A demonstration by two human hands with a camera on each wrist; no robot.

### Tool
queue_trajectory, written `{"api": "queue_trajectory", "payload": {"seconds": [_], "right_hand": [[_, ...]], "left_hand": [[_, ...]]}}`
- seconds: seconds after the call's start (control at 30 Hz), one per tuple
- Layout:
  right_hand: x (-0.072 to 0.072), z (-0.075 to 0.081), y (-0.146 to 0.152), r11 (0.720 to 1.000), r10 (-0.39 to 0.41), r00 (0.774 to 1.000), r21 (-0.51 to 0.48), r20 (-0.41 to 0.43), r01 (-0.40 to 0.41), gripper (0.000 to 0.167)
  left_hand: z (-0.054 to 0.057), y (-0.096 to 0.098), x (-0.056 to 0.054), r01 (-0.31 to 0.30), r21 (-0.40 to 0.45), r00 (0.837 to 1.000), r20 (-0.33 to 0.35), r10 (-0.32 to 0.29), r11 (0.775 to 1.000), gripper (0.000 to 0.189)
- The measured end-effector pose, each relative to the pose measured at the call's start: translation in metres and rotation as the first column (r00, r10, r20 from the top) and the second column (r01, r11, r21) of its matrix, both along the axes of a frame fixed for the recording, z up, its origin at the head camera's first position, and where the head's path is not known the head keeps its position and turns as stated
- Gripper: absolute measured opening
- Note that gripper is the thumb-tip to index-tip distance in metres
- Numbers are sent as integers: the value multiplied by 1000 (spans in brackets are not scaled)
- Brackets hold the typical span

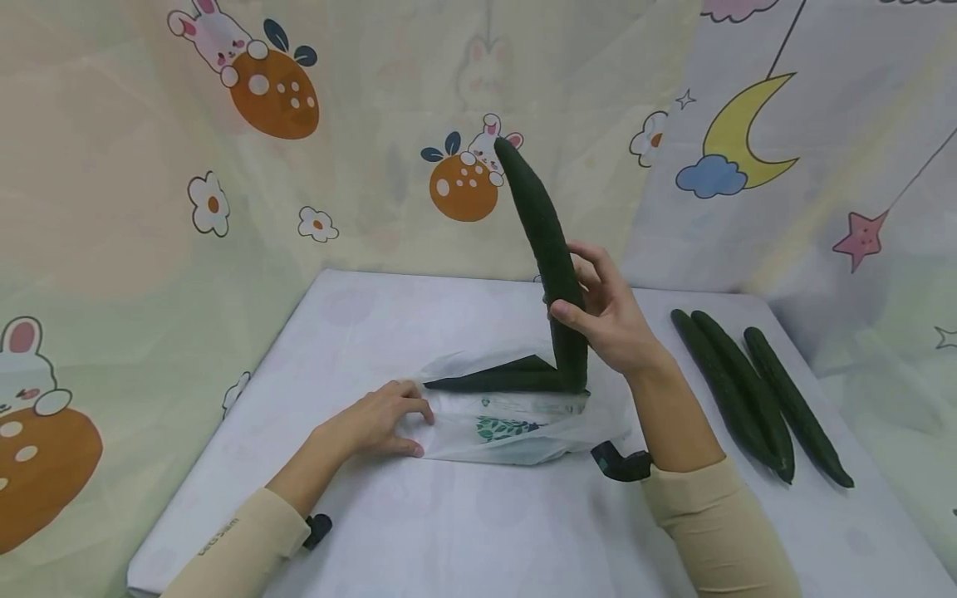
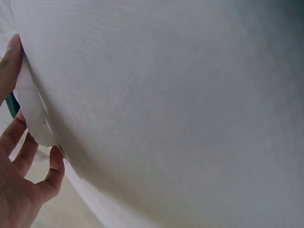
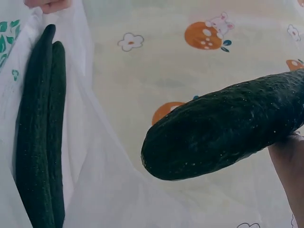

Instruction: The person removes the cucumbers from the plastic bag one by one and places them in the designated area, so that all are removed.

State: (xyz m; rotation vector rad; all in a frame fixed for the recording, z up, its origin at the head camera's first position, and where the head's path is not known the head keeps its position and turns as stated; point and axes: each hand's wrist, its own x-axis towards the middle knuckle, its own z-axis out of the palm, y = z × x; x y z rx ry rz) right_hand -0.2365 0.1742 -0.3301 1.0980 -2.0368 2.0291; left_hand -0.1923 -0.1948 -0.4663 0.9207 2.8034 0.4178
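My right hand (image 1: 616, 320) grips a long dark green cucumber (image 1: 542, 224) by its lower part, thumb on the near side. It stands nearly upright and leans left, its lower end at the right part of the bag's opening. The white plastic bag (image 1: 478, 444) with a green leaf print lies on the table. Inside it, the right wrist view shows two cucumbers (image 3: 35, 137) side by side. My left hand (image 1: 385, 419) holds the bag's left end; in the left wrist view, the bag's edge (image 2: 33, 111) sits between thumb and fingers.
Several more cucumbers (image 1: 796, 407) lie on the right side of the white table (image 1: 463, 531). A patterned cloth backdrop (image 1: 374, 149) with rabbits and flowers rises behind the table and at both sides. Black wrist devices (image 1: 620, 463) sit by the sleeves.
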Motion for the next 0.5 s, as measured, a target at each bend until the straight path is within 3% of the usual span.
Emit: {"api": "queue_trajectory", "payload": {"seconds": [0.2,0.5], "right_hand": [[4,6,5,999,-49,997,-18,57,50,72],[5,4,20,995,-75,992,-53,106,81,67]], "left_hand": [[1,-1,0,2,-4,1000,-17,-3,1000,41],[0,-1,1,7,7,1000,-13,-7,1000,41]]}}
